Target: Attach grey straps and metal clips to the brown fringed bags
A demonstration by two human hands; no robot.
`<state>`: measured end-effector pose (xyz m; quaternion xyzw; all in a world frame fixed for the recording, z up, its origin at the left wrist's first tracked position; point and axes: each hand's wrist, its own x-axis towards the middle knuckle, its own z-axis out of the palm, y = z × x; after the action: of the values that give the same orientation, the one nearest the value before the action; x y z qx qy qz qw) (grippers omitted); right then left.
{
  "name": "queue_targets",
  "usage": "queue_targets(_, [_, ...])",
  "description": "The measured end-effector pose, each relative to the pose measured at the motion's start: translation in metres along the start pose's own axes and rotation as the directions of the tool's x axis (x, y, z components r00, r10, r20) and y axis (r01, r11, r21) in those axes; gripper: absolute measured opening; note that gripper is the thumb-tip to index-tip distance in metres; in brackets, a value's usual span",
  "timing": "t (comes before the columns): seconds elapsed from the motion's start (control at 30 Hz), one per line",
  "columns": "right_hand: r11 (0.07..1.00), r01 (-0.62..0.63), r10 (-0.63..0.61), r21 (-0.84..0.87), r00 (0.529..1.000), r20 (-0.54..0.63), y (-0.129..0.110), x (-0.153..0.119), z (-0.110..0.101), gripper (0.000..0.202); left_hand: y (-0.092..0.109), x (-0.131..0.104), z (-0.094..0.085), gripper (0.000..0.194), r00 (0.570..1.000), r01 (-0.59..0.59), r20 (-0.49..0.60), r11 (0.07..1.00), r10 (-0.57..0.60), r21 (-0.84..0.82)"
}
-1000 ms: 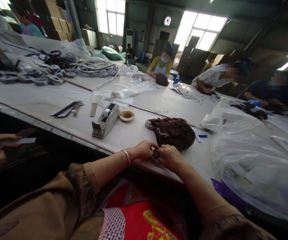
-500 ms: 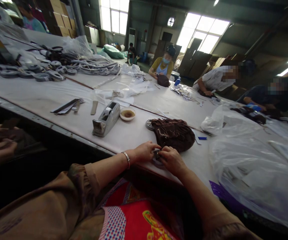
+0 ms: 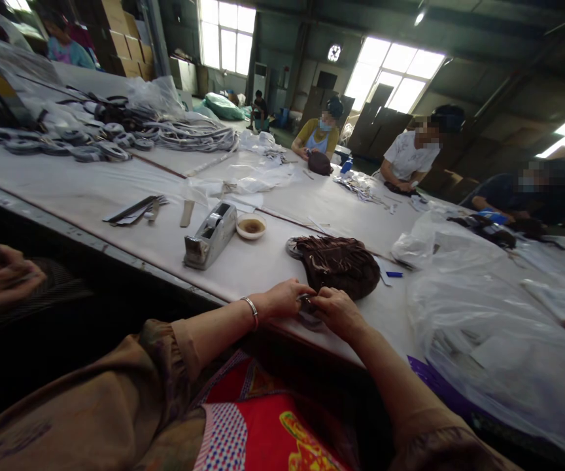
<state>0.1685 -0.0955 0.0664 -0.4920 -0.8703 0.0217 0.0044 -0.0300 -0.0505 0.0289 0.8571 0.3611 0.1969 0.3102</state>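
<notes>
My left hand (image 3: 287,298) and my right hand (image 3: 335,310) meet at the near table edge, both closed on a small grey coiled strap (image 3: 308,315) with a shiny metal part between the fingertips. Just beyond them lies a dark brown fringed bag (image 3: 344,265), and a grey coil (image 3: 293,246) shows at its left end. A grey tape dispenser (image 3: 210,235) stands to the left, beside a small white dish (image 3: 252,227) of brown liquid.
Grey coiled straps (image 3: 86,152) are heaped at the far left. Clear plastic bags (image 3: 488,333) cover the right side. Dark strips (image 3: 135,210) lie left of the dispenser. A neighbour's hand (image 3: 5,286) is at the left edge; several people work across the table (image 3: 159,252).
The person in white across the table has straightened up. The neighbour's hands at the left have shifted. My hands stay together, with a small change at the fingertips.
</notes>
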Motion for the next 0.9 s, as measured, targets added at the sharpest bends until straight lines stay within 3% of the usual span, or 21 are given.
queue_targets(0.17, [0.994, -0.038, 0.04, -0.102, 0.999, 0.016, 0.0, -0.001, -0.004, 0.015, 0.002, -0.003, 0.003, 0.053, 0.998, -0.052, -0.028, 0.996, 0.054, 0.076])
queue_targets(0.27, [0.985, -0.06, 0.068, -0.162, 0.997, 0.043, -0.001, 0.002, -0.008, 0.017, 0.004, -0.004, 0.0, 0.046, 0.999, -0.03, -0.011, 0.988, 0.032, 0.153])
queue_targets(0.4, [0.981, -0.122, 0.131, -0.149, 0.99, 0.055, 0.002, 0.003, -0.009, 0.018, 0.006, -0.007, -0.001, 0.056, 1.0, -0.019, 0.014, 0.983, 0.016, 0.182])
queue_targets(0.5, [0.978, -0.15, 0.161, -0.142, 0.984, 0.071, 0.003, 0.003, -0.007, 0.021, 0.01, -0.012, 0.003, 0.06, 0.991, -0.093, -0.08, 0.981, 0.108, 0.172])
queue_targets(0.6, [0.975, -0.171, 0.182, -0.142, 0.981, 0.065, 0.002, 0.003, -0.005, 0.022, 0.015, -0.016, 0.011, 0.049, 0.956, -0.215, -0.158, 0.957, 0.248, 0.196])
queue_targets(0.73, [0.986, -0.105, 0.117, -0.131, 0.989, 0.088, 0.002, 0.001, -0.01, 0.015, 0.015, -0.018, 0.018, 0.025, 0.958, -0.24, -0.082, 0.923, 0.276, 0.299])
queue_targets(0.9, [0.987, -0.014, 0.029, -0.157, 0.995, 0.096, 0.004, -0.001, -0.015, 0.016, 0.008, -0.016, 0.019, 0.023, 0.968, -0.239, 0.021, 0.887, 0.252, 0.395])
